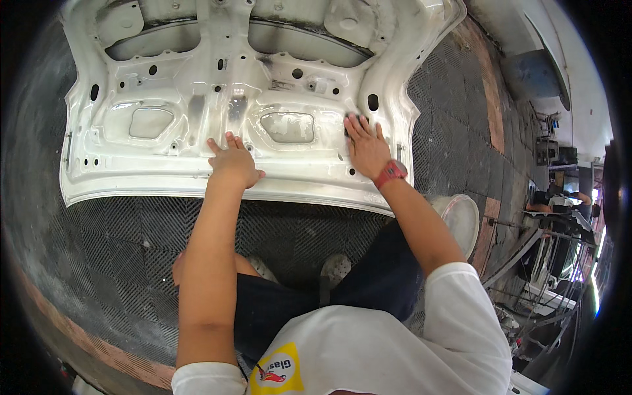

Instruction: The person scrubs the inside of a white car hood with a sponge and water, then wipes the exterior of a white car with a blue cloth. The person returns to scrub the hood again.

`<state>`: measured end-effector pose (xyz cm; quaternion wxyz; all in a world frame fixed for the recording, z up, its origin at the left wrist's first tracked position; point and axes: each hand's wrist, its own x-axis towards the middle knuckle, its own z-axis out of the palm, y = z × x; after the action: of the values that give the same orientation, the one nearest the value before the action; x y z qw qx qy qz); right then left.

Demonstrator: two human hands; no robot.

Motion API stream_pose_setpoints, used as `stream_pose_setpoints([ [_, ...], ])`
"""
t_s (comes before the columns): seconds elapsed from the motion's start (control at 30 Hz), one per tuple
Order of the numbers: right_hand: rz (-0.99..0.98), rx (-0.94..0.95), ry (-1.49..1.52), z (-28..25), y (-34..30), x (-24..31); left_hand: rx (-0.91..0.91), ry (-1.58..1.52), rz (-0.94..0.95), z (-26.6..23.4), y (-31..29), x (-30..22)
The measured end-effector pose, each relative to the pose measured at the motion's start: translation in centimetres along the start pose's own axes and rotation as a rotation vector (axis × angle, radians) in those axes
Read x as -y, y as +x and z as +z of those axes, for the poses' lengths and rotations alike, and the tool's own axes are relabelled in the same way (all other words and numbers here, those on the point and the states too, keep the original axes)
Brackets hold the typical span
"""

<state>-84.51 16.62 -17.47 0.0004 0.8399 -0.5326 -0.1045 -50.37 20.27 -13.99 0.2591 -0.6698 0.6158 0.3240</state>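
A white car trunk lid (pixel 138 172) lies in front of me with its ribbed inner side up. Holes and cutouts pierce it, and parts of its surface shine as if wet, with grey smudges. My left hand (pixel 232 164) rests near the middle of its near part, fingers spread and holding nothing. Toward the right end, my right hand (pixel 368 150) presses a small dark pad (pixel 347 128) flat against the metal. The fingers cover most of this pad, so its exact kind cannot be made out. A red watch (pixel 391 172) circles my right wrist.
Below the lid's near edge are my knees and shoes on dark ribbed floor tiles (pixel 131 243). A whitish round bucket (pixel 461 220) stands by my right knee. Farther right are a blue drum (pixel 532 74), metal frames (pixel 526 257) and another person (pixel 571 203).
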Motion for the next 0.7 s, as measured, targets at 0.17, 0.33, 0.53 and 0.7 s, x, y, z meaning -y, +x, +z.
stream_pose_setpoints([
  [0.17,-0.034,0.129,0.388,0.9,-2.9,3.0,-0.008,-0.015,-0.016,0.4,-0.2,0.4],
  [0.33,-0.09,-0.008,0.255,0.8,-0.8,2.7,0.027,-0.029,-0.041,-0.5,-0.4,-0.3],
  [0.53,-0.125,0.023,0.428,1.9,0.3,8.1,-0.004,-0.036,-0.05,0.6,-0.3,-0.1],
  [0.7,-0.075,-0.016,0.417,1.1,-0.6,7.2,0.012,-0.033,-0.046,0.1,0.0,-0.5],
])
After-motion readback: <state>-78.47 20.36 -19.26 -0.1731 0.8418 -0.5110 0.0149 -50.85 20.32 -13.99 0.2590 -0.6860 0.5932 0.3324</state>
